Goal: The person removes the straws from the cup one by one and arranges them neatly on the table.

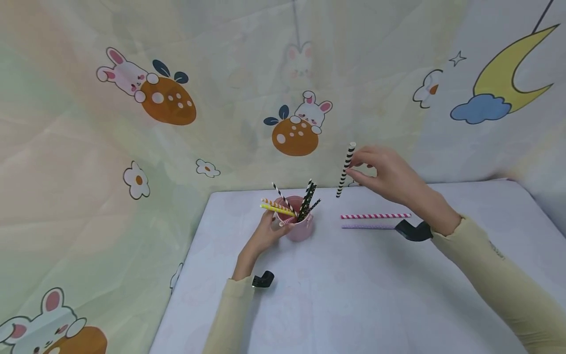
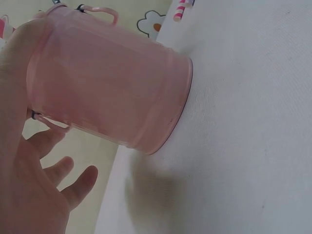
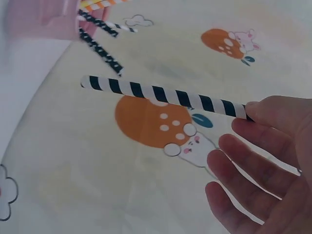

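Observation:
Between thumb and index finger, my right hand [image 1: 389, 174] pinches a black-and-white striped paper straw [image 1: 345, 171], held upright with a slight tilt above the back of the table. The right wrist view shows the same straw [image 3: 168, 95] gripped near one end, the other fingers spread apart. My left hand [image 1: 264, 236] holds a small pink bucket [image 1: 301, 231] at its left side near the rim. In the left wrist view, the thumb lies on the bucket [image 2: 112, 78] and several fingers extend past a side handle. Several patterned straws [image 1: 304, 202] lean inside the bucket; their lower ends are hidden.
A pink-and-white striped straw [image 1: 376, 216] and a lilac straw [image 1: 367, 226] lie side by side on the white tabletop [image 1: 336, 295], right of the bucket. A printed cloth backdrop [image 1: 239, 113] hangs behind the table. Black camera mounts [image 1: 414, 230] sit at both wrists.

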A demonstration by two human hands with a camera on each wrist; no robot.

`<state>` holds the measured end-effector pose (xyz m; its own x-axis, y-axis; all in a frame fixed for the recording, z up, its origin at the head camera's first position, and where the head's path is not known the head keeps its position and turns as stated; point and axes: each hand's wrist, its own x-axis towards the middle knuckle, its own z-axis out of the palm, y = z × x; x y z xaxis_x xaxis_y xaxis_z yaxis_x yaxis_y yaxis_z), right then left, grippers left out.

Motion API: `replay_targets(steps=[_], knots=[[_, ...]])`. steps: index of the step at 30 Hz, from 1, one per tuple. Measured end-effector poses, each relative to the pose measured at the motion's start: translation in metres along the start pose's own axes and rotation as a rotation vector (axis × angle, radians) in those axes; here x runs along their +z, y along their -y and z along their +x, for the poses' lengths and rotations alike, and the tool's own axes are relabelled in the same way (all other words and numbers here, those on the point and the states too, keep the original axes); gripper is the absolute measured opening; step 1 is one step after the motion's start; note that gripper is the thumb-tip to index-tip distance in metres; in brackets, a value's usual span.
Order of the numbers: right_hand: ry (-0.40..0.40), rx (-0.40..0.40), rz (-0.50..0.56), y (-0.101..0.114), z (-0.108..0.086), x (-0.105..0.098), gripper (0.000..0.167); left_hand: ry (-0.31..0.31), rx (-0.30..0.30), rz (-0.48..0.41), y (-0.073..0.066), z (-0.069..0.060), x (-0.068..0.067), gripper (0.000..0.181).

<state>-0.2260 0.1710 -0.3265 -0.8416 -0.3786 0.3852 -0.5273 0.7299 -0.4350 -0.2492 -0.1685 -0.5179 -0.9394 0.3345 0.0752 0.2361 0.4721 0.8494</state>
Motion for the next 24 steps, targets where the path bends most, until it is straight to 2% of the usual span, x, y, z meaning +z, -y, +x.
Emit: replay_targets(steps=[8, 11, 15, 19, 24], knots=[[0.221, 0.007, -0.103, -0.023, -0.021, 0.009, 0.014, -0.007, -0.020, 0.006, 0.001, 0.000, 0.002, 0.084], [0.279, -0.013, -0.139, -0.031, -0.026, 0.013, 0.012, -0.008, -0.033, 0.001, 0.001, -0.001, 0.002, 0.084], [0.307, -0.087, -0.198, -0.040, -0.034, 0.021, 0.009, -0.003, -0.034, -0.003, 0.000, -0.001, 0.001, 0.085], [0.339, -0.120, -0.271, -0.042, -0.042, 0.032, 0.008, 0.000, -0.027, 0.000, 0.000, -0.001, 0.001, 0.086], [0.341, -0.189, -0.420, -0.039, -0.052, 0.048, 0.010, 0.004, -0.023, -0.008, -0.001, -0.002, 0.001, 0.086]])
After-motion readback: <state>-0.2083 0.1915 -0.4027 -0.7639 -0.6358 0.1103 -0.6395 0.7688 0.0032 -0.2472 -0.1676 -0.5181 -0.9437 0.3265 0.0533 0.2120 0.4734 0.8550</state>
